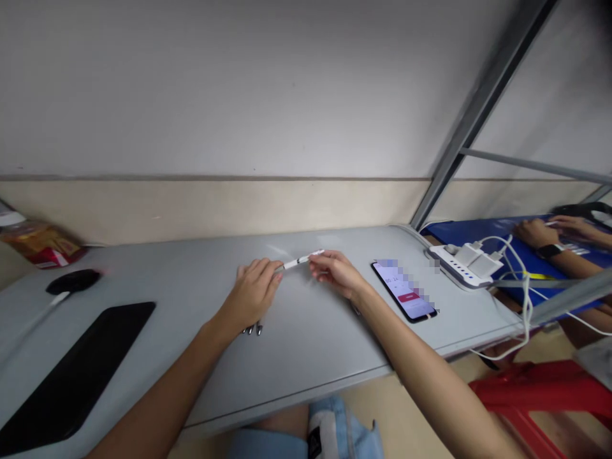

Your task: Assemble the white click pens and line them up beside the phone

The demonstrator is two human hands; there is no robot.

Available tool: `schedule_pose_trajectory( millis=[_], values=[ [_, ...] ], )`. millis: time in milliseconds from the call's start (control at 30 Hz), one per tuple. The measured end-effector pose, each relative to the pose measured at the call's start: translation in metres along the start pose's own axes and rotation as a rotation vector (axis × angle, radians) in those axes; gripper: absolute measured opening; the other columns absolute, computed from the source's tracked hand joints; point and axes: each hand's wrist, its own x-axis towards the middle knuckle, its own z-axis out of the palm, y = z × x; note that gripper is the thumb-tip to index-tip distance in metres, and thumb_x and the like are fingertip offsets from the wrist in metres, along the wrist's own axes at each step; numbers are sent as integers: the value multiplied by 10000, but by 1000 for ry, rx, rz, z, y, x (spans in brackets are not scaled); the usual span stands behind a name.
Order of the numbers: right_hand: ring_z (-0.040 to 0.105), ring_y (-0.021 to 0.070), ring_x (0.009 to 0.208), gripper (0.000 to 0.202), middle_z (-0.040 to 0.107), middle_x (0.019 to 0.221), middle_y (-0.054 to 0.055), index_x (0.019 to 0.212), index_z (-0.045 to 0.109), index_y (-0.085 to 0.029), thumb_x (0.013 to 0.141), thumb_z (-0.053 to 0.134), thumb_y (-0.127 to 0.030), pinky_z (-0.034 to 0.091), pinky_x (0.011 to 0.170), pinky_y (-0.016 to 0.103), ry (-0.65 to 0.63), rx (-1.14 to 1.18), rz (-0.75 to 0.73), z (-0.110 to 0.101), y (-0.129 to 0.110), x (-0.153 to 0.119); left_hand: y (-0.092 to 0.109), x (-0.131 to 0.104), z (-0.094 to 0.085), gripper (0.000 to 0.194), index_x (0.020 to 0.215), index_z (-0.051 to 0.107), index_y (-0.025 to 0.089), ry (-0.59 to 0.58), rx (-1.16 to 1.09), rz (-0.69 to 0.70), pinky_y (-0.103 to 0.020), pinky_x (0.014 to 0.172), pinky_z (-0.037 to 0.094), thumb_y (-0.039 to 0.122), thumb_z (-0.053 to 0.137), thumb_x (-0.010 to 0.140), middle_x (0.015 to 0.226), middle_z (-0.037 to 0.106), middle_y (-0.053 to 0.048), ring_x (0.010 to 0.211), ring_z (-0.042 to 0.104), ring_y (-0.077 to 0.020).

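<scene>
A slim white pen [296, 262] with a dark band near its middle is held above the grey desk between my two hands. My left hand [255, 287] is closed on the pen's left end. The fingers of my right hand [338, 271] pinch its right end. Beneath my left hand lie several pens, their dark and silver tips [259, 329] sticking out toward me while the hand hides the rest. A small dark object [354, 310] shows partly beside my right forearm; its kind is hidden.
Right of my hands lie a lit phone [404, 290] and a white power strip [461, 266] with plugs and cables. On the left are a black mat [79, 376], a dark round object [74, 281] and a bottle [41, 242]. Another person's hands [535, 234] work beyond the metal frame.
</scene>
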Motion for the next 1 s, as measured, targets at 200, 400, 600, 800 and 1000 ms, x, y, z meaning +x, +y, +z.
schedule_pose_trajectory(
  millis=[200,400,600,800,1000],
  values=[
    [468,87,537,187,508,670,-34,961,556,-209,828,601,-332,395,499,211,74,391,-70,-8,-4,4,-4,-1,-1,306,1112,545,217,-25,-57,-76,-393,871,321,351,297,994,1035,635,-57,1010,537,-224],
    [194,71,431,402,292,597,-81,1245,416,-361,874,554,-287,111,387,167,-3,382,-140,-14,-8,0,-10,-1,1,293,1026,577,215,-3,46,-145,-414,836,324,376,336,978,1013,650,-66,975,534,-245],
    [172,66,441,397,290,614,-78,1246,432,-358,874,567,-321,107,387,168,6,323,-169,-16,-9,0,-18,-2,5,267,1002,591,218,-6,127,-177,-420,808,338,363,373,952,1009,652,-86,984,522,-270],
    [180,60,447,374,315,617,-75,1226,464,-353,877,595,-325,91,396,170,-7,333,-180,-19,-8,1,-17,-2,5,231,990,602,211,-84,194,-199,-413,784,342,299,400,921,1037,640,-89,1019,500,-281],
    [177,58,440,324,309,610,-77,1180,478,-342,876,592,-335,89,397,172,25,301,-186,-16,-8,0,-17,-4,7,197,982,600,220,-88,178,-184,-402,783,332,282,437,891,1003,632,-76,997,494,-275]
  ],
)
